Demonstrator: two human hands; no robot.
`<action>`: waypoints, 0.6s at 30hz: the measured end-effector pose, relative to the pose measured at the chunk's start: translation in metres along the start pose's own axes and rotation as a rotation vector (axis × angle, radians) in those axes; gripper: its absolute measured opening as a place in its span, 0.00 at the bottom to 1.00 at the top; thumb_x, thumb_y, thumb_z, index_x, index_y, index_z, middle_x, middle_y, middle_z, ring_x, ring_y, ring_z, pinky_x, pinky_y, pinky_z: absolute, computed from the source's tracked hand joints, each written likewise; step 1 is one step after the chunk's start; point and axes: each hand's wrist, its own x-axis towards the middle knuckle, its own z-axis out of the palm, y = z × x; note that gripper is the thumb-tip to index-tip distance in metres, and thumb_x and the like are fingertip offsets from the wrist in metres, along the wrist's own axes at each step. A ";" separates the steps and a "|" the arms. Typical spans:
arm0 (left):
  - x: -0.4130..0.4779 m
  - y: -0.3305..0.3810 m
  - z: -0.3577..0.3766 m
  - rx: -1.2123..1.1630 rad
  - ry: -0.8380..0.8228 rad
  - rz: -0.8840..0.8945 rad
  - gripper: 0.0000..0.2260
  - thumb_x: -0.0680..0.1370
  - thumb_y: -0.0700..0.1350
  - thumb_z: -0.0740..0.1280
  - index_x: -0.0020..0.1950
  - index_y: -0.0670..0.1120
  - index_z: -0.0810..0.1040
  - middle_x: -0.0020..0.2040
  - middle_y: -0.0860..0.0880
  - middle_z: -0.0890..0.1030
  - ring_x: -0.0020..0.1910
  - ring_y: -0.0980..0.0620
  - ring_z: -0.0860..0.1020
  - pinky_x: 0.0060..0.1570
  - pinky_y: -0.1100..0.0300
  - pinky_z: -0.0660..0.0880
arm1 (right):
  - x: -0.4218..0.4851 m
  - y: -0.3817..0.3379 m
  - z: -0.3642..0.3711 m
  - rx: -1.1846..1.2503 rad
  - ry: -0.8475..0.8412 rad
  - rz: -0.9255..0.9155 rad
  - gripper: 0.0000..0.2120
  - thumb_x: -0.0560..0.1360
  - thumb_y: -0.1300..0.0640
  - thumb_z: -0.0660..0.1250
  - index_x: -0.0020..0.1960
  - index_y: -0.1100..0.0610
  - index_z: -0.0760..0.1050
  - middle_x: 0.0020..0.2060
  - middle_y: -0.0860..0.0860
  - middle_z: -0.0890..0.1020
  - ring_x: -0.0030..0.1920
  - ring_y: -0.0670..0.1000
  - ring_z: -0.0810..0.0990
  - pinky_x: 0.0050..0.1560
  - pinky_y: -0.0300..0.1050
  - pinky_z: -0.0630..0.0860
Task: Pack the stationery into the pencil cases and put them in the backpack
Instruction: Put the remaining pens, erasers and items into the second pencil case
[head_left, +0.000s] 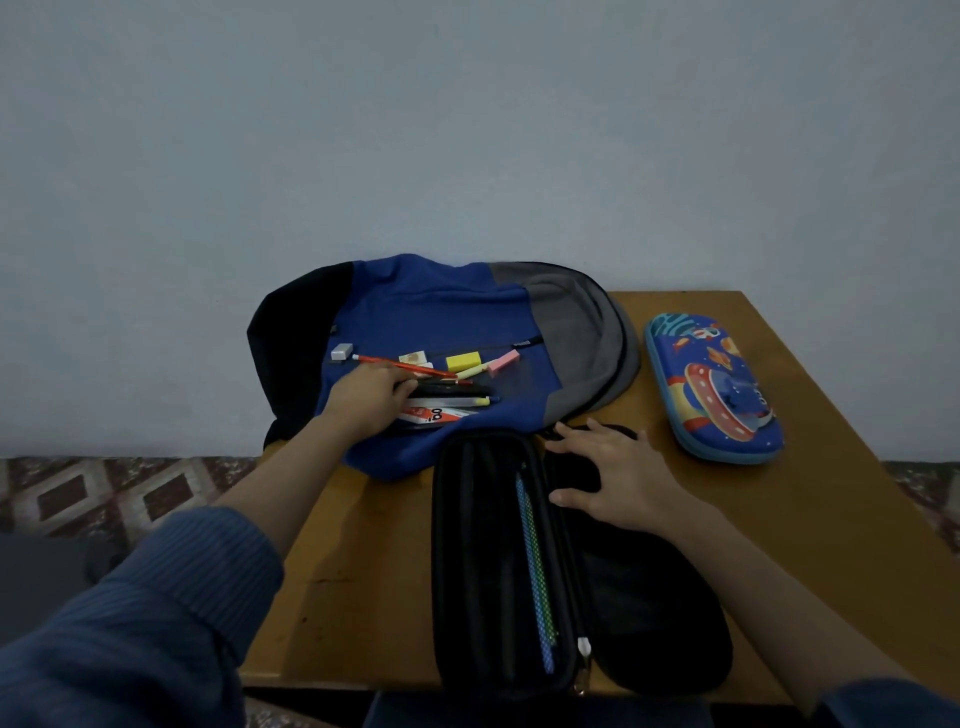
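A blue, grey and black backpack (415, 306) lies flat on the wooden table (358, 571). Loose stationery lies on it: an orange pencil (405, 365), dark pens (457, 388), a yellow eraser (462, 361), a pink eraser (503, 361), a grey eraser (341, 352) and a red-and-white pack (434, 414). My left hand (366, 397) reaches into the pens, its fingers curled around a dark pen. A black pencil case (498, 566) lies open at the front, with a blue-green dotted pencil (535, 571) inside. My right hand (613, 473) rests flat on its opened lid.
A closed blue hard pencil case (714, 387) with a space print sits on the table's right side. A pale wall rises right behind the backpack. A patterned floor shows on both sides of the table.
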 end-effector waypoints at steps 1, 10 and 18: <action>0.001 0.000 -0.002 0.011 0.017 -0.014 0.15 0.81 0.48 0.57 0.64 0.48 0.75 0.63 0.45 0.76 0.59 0.46 0.74 0.56 0.52 0.72 | 0.000 0.000 0.000 0.002 0.001 0.000 0.29 0.73 0.39 0.65 0.71 0.41 0.63 0.74 0.39 0.57 0.76 0.47 0.50 0.73 0.64 0.49; 0.013 0.001 -0.007 0.206 -0.113 -0.105 0.18 0.79 0.49 0.62 0.67 0.45 0.68 0.65 0.42 0.69 0.66 0.43 0.64 0.63 0.48 0.66 | 0.001 0.000 0.001 -0.009 0.005 -0.001 0.29 0.73 0.38 0.64 0.71 0.41 0.62 0.74 0.39 0.57 0.76 0.47 0.50 0.73 0.64 0.48; 0.010 0.001 -0.013 -0.034 -0.087 -0.158 0.16 0.73 0.45 0.70 0.59 0.44 0.73 0.57 0.43 0.77 0.55 0.45 0.74 0.56 0.51 0.73 | 0.000 0.000 0.002 -0.012 0.010 -0.002 0.28 0.73 0.39 0.64 0.71 0.41 0.62 0.75 0.39 0.56 0.76 0.47 0.49 0.73 0.64 0.47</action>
